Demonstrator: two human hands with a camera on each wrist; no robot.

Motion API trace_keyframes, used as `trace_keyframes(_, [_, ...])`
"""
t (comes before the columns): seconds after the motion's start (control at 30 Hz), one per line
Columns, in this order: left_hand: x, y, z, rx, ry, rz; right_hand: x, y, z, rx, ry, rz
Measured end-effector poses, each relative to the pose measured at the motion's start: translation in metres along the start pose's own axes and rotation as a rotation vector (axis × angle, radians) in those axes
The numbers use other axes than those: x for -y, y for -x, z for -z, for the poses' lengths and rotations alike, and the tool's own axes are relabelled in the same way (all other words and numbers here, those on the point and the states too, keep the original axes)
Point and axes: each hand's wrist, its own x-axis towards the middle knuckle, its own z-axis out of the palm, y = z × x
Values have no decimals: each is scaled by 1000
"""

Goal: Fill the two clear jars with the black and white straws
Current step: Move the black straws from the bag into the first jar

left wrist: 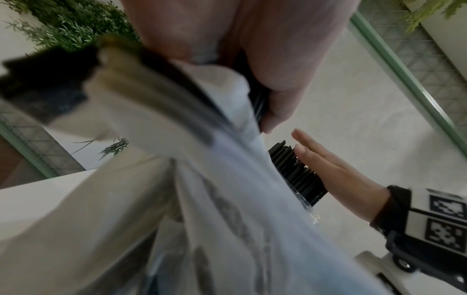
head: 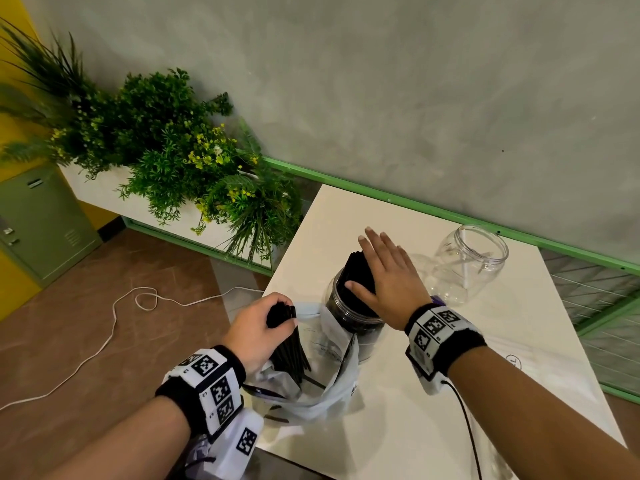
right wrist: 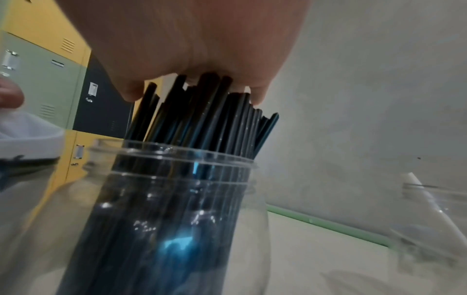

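2 jars (head: 355, 306), 2 hands (head: 388, 271), 1 white straw (right wrist: 414, 180), seemingly.

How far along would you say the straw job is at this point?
Done: near jar packed with black straws, right hand flat on top. In hand: left hand grips a black bundle from the plastic bag. Left: far jar holds one white straw.

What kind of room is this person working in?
Probably an office or staff area, not a home: green and yellow metal lockers stand at the left, a white planter of greenery lines the bare grey wall, and a plain white table serves as workspace.
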Motion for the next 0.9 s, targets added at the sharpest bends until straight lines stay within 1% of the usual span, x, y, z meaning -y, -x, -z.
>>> trace_keyframes(0.07, [1, 0, 0, -3, -2, -3, 1, -8, 2, 85, 20, -19])
trace_keyframes(0.1, [1, 0, 0, -3, -9, -5, 2, -12, 3, 104, 22, -29])
trace_keyframes(0.2, [2, 0, 0, -9, -14, -3, 7, -24, 6, 80, -45, -103])
trace_keyframes(0.3, [3, 0, -1, -13, -4, 7, 11, -30, 5, 166, -57, -179])
trace_keyframes(0.33, [3, 0, -1, -13, -7, 10, 12, -31, 4, 144, -59, -187])
trace_keyframes(0.37, [3, 0, 0, -14, -10, 12, 13, -30, 3, 90, -77, -187])
trace_keyframes(0.47, [4, -1, -1, -9, 7, 21, 14, -25, -1, -145, -186, -149])
trace_keyframes(0.5, [4, -1, -1, -8, 11, 21, 13, -24, -2, -197, -196, -134])
trace_keyframes(0.53, [5, -1, -1, -8, 12, 19, 13, -24, -1, -210, -191, -128])
trace_keyframes(0.6, [5, -1, -1, -7, 12, 13, 12, -27, 1, -148, -147, -139])
trace_keyframes(0.67, [4, 0, 0, -2, 17, 11, 10, -32, 4, -37, -105, -165])
trace_keyframes(0.73, [3, -1, 0, 1, 17, 12, 7, -35, 2, 60, -110, -199])
trace_keyframes(0.87, [2, 0, 1, 0, 16, 7, 4, -34, 0, 45, -194, -207])
trace_keyframes(0.9, [1, 0, 1, 0, 17, 6, 3, -35, 2, 63, -230, -198])
